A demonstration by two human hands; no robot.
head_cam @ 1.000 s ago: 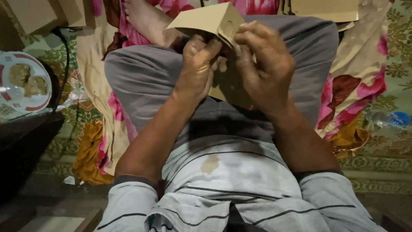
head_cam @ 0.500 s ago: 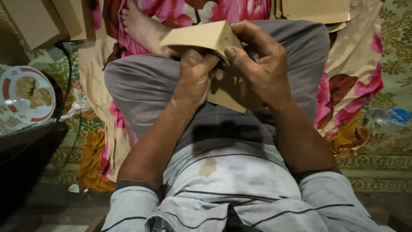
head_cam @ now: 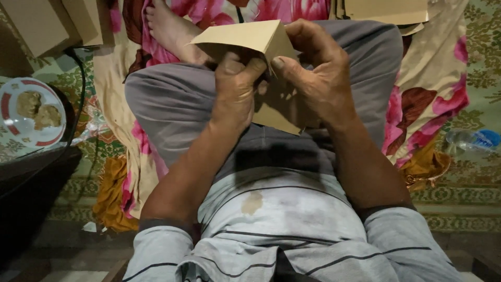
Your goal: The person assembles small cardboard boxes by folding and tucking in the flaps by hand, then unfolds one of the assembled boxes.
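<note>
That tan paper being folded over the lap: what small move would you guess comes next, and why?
Probably a thumb run along the fold to sharpen the crease. Both the left hand and right hand pinch the tan paper piece where a flap is bent over, and the flap stands raised, not flat.

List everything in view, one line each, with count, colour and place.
paper bag: one, tan, folded, held over the lap
cardboard pieces: several, brown, top left
cardboard sheets: a stack, tan, top right
plate: one, white with red rim, brown food on it, left
bottle: one, clear with blue label, right, lying down
cloth: floral pink and cream, under the legs
left hand: gripping the paper bag
right hand: pinching the paper bag's fold
</note>
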